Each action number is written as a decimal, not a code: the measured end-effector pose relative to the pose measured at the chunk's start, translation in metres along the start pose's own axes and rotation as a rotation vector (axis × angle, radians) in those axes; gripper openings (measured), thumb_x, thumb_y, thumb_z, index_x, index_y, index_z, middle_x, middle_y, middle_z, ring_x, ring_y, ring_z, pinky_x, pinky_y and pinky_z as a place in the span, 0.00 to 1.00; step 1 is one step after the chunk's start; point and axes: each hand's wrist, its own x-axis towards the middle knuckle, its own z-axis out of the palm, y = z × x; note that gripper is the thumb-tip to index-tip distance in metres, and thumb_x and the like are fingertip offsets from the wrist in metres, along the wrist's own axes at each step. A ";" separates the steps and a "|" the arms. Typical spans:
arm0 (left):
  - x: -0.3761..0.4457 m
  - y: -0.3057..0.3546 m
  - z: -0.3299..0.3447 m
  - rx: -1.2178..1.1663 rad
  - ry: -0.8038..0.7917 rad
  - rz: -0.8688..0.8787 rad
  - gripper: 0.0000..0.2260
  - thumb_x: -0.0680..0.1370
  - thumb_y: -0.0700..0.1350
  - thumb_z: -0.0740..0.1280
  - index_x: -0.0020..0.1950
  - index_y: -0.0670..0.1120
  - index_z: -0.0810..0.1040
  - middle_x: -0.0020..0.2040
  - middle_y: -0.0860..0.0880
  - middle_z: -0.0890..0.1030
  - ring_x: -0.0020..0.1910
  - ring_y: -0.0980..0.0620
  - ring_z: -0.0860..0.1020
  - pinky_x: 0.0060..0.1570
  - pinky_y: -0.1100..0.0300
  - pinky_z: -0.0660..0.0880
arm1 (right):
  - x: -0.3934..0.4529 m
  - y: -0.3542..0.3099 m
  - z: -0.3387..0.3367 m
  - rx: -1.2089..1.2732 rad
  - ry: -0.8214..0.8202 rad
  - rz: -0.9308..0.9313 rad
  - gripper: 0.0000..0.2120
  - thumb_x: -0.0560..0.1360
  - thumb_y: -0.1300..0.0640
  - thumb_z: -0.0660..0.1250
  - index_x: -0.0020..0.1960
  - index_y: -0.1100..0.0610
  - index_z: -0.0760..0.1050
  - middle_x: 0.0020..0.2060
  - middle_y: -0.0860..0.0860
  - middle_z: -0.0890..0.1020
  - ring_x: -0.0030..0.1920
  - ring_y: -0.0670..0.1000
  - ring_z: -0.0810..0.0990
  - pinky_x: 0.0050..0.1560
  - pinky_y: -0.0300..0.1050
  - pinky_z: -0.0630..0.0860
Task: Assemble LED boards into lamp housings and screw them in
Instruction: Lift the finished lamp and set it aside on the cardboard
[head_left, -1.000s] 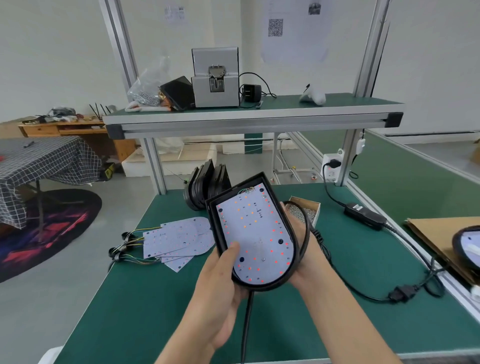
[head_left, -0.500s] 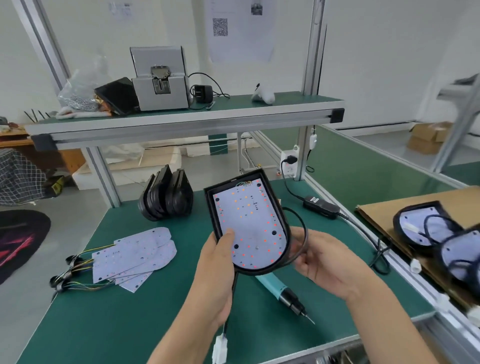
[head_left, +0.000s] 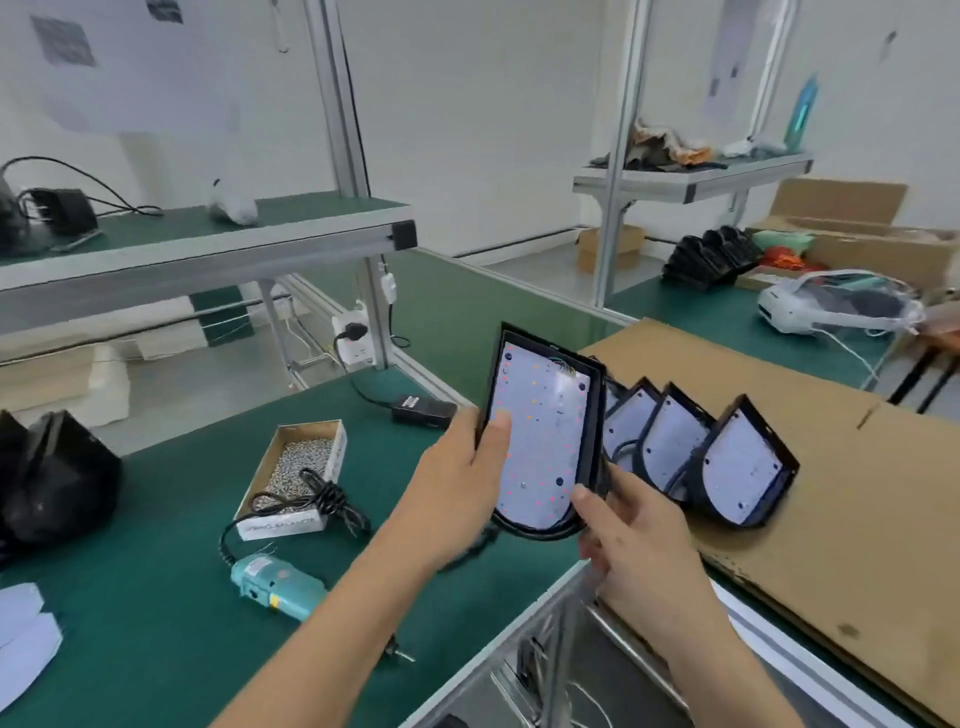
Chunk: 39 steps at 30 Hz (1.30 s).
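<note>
I hold a black lamp housing (head_left: 543, 441) with a white LED board seated in it, upright above the right edge of the green bench. My left hand (head_left: 460, 480) grips its left rim, thumb on the board. My right hand (head_left: 631, 535) holds its lower right corner, thumb on the rim. Just behind it, a row of assembled housings (head_left: 737, 467) leans on a brown cardboard sheet (head_left: 857, 493). An open box of screws (head_left: 298, 462) and a teal electric screwdriver (head_left: 278, 584) lie on the bench. Bare LED boards (head_left: 23, 631) show at the far left edge.
Empty black housings (head_left: 49, 480) stand at the left. A black power adapter (head_left: 423, 410) and its cable lie near the socket on the frame post. A shelf (head_left: 208, 244) overhangs the bench. Another bench at the right carries boxes, housings and a white headset (head_left: 836, 306).
My view has swung right. Both hands carried the housing to the right, up to the row of assembled housings on the cardboard. My right hand, apart from it before, now holds its lower corner.
</note>
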 end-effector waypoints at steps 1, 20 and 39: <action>0.007 0.008 0.012 0.019 -0.047 0.033 0.13 0.85 0.63 0.53 0.48 0.58 0.68 0.36 0.64 0.76 0.36 0.64 0.73 0.37 0.66 0.66 | 0.000 0.002 -0.013 0.013 0.035 -0.002 0.06 0.81 0.51 0.70 0.55 0.41 0.83 0.32 0.50 0.78 0.31 0.50 0.76 0.32 0.43 0.73; 0.086 0.069 0.266 0.128 -0.597 0.082 0.16 0.87 0.49 0.59 0.63 0.36 0.73 0.38 0.47 0.69 0.34 0.49 0.67 0.36 0.54 0.64 | 0.021 0.062 -0.204 -0.253 0.602 0.412 0.06 0.78 0.64 0.64 0.46 0.62 0.79 0.26 0.54 0.81 0.23 0.50 0.76 0.33 0.45 0.69; 0.042 0.045 0.231 0.066 -0.401 0.253 0.21 0.87 0.51 0.58 0.77 0.41 0.69 0.75 0.43 0.72 0.74 0.45 0.69 0.68 0.56 0.66 | 0.015 0.079 -0.181 -0.635 0.658 0.436 0.14 0.80 0.54 0.64 0.45 0.66 0.75 0.41 0.63 0.82 0.50 0.67 0.78 0.53 0.62 0.77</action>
